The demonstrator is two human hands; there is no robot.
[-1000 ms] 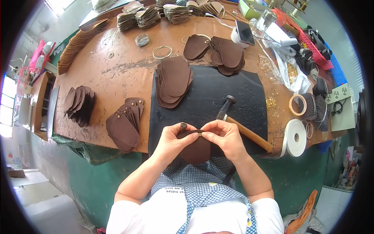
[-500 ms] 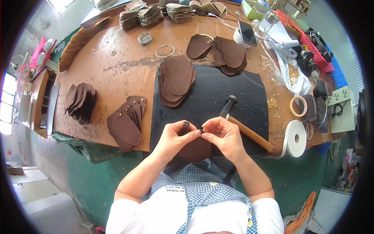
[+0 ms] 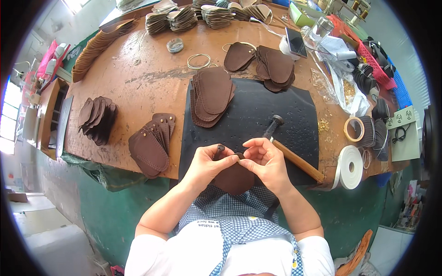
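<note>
My left hand and my right hand meet in front of me, at the near edge of a black mat. Both pinch the narrow top of a dark brown leather piece, whose rounded wide end hangs toward my lap. Any small part between the fingertips is too small to make out. A dark, round-ended rod-like tool is also tucked in my left fingers. Just beyond my right hand lies a hammer with a wooden handle. Several brown leather pieces are stacked on the mat ahead.
Leather pieces with gold studs fan out at left, beside another brown stack. More pieces lie at the back. On the right are a white tape roll, a tan tape roll, loose gold studs and a phone.
The view has shifted slightly. My fingertips have moved a little on the leather's top edge, and slightly more of the piece shows below them. Both hands keep their pinch.
</note>
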